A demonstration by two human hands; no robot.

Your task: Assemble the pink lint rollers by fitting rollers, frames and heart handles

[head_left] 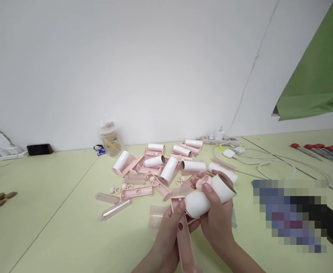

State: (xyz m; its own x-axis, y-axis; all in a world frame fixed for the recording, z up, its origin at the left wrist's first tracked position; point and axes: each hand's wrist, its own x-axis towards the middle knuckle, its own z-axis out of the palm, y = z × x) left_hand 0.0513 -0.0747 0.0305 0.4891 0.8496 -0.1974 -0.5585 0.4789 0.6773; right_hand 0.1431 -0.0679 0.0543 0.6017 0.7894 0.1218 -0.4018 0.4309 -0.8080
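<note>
My left hand [170, 231] is closed around a long pink plastic holder [186, 242] with a small round hole, its thumb on the upper end. My right hand [216, 220] grips a white lint roller roll [199, 203], tilted, with its dark hollow end facing right. A pink rounded piece [204, 182] is pinched by that hand's thumb and fingers against the roll. The roll's left end lies right beside the pink holder; whether they are joined I cannot tell. Beyond the hands lie several white rolls [169, 170] and pink holders [137, 192].
Clear pinkish tubes [115, 209] and small heart-shaped rings [117, 190] lie left of the hands. A bagged cup [111, 140], a phone [39, 149] and a power strip [219, 141] stand along the wall. Red-handled tools [316, 147] and white cables [277, 162] are at right.
</note>
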